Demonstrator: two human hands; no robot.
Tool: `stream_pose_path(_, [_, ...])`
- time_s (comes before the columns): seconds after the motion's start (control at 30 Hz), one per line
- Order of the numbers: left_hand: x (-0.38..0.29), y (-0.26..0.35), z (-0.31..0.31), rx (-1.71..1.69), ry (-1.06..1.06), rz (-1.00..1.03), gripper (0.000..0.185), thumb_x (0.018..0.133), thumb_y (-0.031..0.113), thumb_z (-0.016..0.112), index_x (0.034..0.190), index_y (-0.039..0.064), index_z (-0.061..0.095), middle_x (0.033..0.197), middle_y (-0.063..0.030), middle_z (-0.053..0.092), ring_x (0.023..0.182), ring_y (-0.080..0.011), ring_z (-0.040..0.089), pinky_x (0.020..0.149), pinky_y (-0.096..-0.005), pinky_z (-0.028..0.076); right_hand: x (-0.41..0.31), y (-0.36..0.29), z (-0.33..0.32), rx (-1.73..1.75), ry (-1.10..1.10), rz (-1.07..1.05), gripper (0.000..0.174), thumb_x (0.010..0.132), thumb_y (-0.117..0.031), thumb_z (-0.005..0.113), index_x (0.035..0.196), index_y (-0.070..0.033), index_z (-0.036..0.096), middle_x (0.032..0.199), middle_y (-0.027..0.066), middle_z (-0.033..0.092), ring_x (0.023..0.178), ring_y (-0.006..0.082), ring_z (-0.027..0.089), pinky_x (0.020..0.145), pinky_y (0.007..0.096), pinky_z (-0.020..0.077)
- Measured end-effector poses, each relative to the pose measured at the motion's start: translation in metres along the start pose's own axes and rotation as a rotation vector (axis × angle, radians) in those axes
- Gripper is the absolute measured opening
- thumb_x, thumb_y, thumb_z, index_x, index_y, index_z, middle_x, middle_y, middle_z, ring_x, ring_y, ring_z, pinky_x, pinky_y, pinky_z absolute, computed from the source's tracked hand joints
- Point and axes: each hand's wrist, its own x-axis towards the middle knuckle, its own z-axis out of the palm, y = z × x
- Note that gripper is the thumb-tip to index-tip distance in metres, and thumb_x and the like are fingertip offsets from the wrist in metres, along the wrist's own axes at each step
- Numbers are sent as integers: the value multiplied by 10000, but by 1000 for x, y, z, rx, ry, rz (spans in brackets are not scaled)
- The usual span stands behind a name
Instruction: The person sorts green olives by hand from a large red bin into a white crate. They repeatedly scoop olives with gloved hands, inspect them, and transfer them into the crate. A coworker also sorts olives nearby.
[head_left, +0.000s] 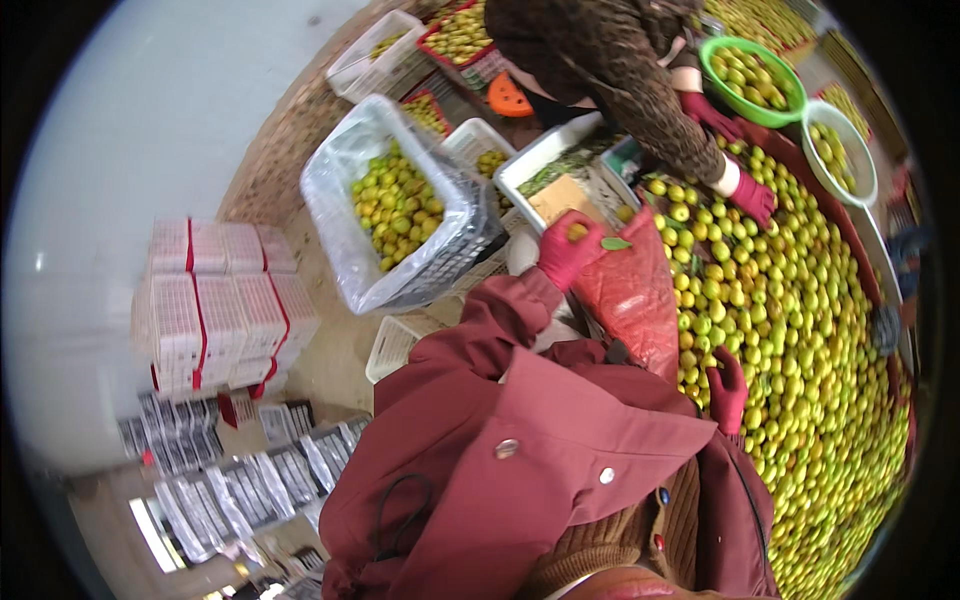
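Observation:
My left hand (568, 251), in a pink-red glove, pinches a small yellowish fruit (577, 232) above the corner of a white tray (517, 178). A green leaf (616, 244) shows at the fingertips. Brown cardboard (561, 199) and leafy scraps lie in that tray. On my right, a broad heap of yellow-green fruit (795, 352) spreads across the sorting surface. My right hand (727, 391), gloved alike, is at the heap's near edge with finger and thumb apart, and no fruit is plainly gripped. Red plastic sheeting (628, 300) lies between my hands.
Across the heap, a co-worker's gloved hands (752, 198) reach among the fruit. A plastic-lined crate (330, 202) of fruit stands at left, near strapped white crates (199, 315). Green (787, 116) and white basins (862, 176) hold fruit at upper right. An orange stool (509, 96) is behind.

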Motion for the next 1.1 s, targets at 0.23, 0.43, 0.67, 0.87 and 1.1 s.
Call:
stream_pose_path(0.23, [110, 5, -273, 96, 495, 78, 236, 994, 289, 654, 1025, 58, 689, 882, -58, 710, 755, -175, 687, 675, -349, 565, -13, 26, -17, 66, -51, 85, 461, 977, -67, 699, 1416, 24, 589, 1314, 146, 687, 1207, 236, 656, 1044, 367, 525])
stream_pose_path(0.43, [164, 13, -333, 21, 548, -59, 294, 983, 250, 639, 1183, 35, 650, 987, -84, 699, 835, -203, 686, 721, -353, 579, -8, -24, -14, -228, 29, 38, 410, 908, -139, 773, 1302, -55, 699, 1210, 125, 742, 1077, 245, 719, 956, 372, 577])
stream_pose_path(0.67, [65, 18, -127, 142, 223, -10, 388, 990, 203, 607, 1327, 14, 640, 1005, -89, 708, 827, -203, 689, 712, -321, 587, -42, 12, -13, -351, 150, -108, 380, 852, -129, 755, 1231, -126, 730, 959, 141, 688, 900, 336, 690, 813, 425, 568])
stream_pose_path(0.87, [-27, -48, 39, 437, -666, 378, 307, 1040, 68, 595, 1341, 41, 651, 1114, -104, 732, 951, -213, 727, 856, -329, 597, -94, -11, -24, -489, 223, -59, 506, 825, -21, 742, 1311, -138, 666, 1255, 107, 660, 1158, 348, 652, 978, 406, 553])
stream_pose_path(1.1, [-45, -59, 151, 884, -1323, 783, 434, 887, 152, 740, 1315, 115, 680, 1487, -147, 563, 1412, -424, 459, 1159, -488, 410, -101, -10, -45, -507, 384, 9, 445, 814, -61, 756, 1246, -147, 688, 1244, 97, 676, 1159, 350, 653, 965, 421, 557])
